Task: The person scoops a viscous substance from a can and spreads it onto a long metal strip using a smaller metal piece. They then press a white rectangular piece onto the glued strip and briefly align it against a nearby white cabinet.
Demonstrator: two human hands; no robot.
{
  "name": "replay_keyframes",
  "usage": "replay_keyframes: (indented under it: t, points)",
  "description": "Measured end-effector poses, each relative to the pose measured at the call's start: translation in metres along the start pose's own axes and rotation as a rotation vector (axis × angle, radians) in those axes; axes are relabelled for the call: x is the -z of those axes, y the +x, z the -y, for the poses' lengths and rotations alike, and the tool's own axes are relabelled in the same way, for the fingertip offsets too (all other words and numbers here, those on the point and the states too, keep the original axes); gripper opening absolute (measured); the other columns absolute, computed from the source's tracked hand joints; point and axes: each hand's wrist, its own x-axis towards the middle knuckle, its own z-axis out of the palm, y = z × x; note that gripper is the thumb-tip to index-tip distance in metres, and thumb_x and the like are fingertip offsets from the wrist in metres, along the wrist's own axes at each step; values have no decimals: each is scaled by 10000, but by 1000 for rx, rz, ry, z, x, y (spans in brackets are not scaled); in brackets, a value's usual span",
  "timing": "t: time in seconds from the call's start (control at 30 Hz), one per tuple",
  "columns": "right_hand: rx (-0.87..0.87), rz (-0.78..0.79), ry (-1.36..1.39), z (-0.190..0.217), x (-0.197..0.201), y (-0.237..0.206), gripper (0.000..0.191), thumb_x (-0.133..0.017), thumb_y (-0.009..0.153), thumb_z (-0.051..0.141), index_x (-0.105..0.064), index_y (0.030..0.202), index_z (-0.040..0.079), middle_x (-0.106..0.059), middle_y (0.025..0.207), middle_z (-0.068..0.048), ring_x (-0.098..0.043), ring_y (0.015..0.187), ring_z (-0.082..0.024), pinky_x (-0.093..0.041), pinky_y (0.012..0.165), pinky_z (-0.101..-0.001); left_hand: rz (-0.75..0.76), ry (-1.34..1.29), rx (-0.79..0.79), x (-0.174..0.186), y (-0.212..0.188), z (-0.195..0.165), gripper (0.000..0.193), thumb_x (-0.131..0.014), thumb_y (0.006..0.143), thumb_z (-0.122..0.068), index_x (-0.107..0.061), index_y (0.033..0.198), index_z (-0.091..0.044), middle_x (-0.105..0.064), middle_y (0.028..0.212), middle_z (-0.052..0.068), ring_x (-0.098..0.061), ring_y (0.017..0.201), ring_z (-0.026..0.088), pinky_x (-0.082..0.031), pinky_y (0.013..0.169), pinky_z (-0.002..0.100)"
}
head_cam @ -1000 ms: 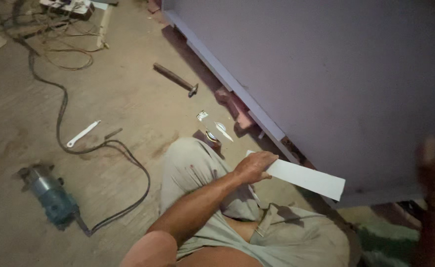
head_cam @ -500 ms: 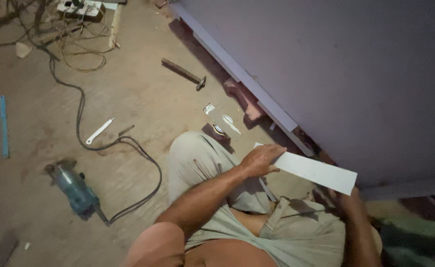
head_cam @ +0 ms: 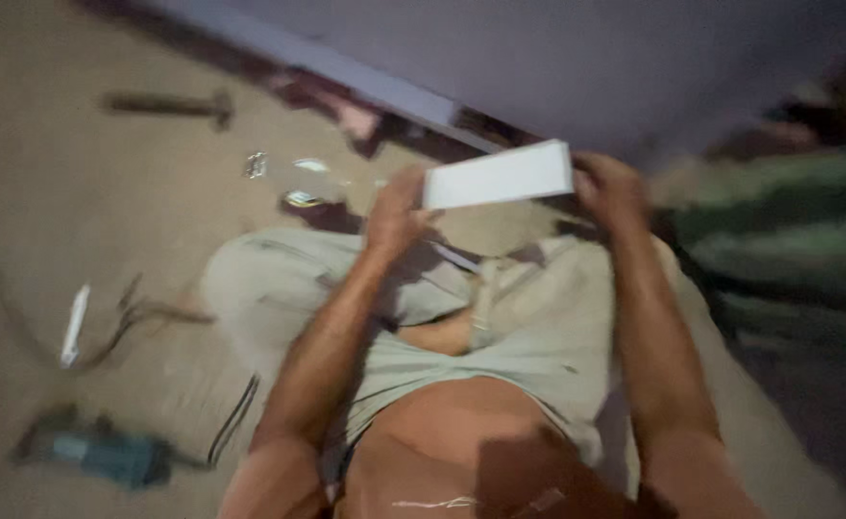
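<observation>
the white strip (head_cam: 498, 175) lay above the lap with its long axis running left to right, the left hand (head_cam: 394, 213) pinching its near-left end and the right hand (head_cam: 611, 187) closed on the right end, both equally near.

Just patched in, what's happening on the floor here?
A person sits on the floor holding a white flat strip by its ends, left hand on one end and right hand on the other, in front of a large grey panel. On the floor to the left lie a hammer, a blue power tool with its cord, and a small white piece. The picture is blurred.
</observation>
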Motion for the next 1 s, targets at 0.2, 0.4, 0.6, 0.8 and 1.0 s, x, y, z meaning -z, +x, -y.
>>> replay_keyframes:
  t: [0.2,0.4,0.6,0.8,1.0]
  points:
    - [82,173,-160,-9,0,-5,352,-727,920,237,-722,1248,110,-715,1261,-119,-684,1116,-336,-532,946,-452,-147,-11,-105,3,-8,-12,825,-909,742,-216,-520,1451,-54,-560,1431,245,-532,1333,430,-468,1093,468]
    - [48,259,-187,-8,-4,-1,381,-737,902,230,-725,1267,118,-710,1255,-137,-676,1094,-358,-522,944,-474,-159,8,-95,10,-6,-16,811,-925,748,-222,-519,1426,-40,-571,1416,227,-537,1334,426,-459,1106,471]
    - [21,238,-203,1,0,-5,356,-730,914,231,-726,1248,109,-724,1217,-147,-688,1080,-350,-527,942,-472,-178,0,-107,15,-6,-20,805,-926,748,-213,-534,1422,-11,-582,1405,237,-543,1328,419,-448,1109,469]
    - [105,258,-254,13,9,-19,343,-723,921,217,-729,1246,105,-721,1205,-168,-677,1070,-372,-529,906,-483,-324,-125,-93,29,-11,-33,761,-912,782,-178,-542,1419,12,-594,1393,228,-576,1309,391,-464,1116,439]
    - [4,281,-323,33,11,-40,391,-717,904,246,-706,1277,129,-716,1216,-153,-682,1065,-361,-531,907,-491,-329,-422,95,41,-17,-45,706,-858,817,-153,-526,1416,17,-594,1365,180,-617,1260,290,-501,1085,381]
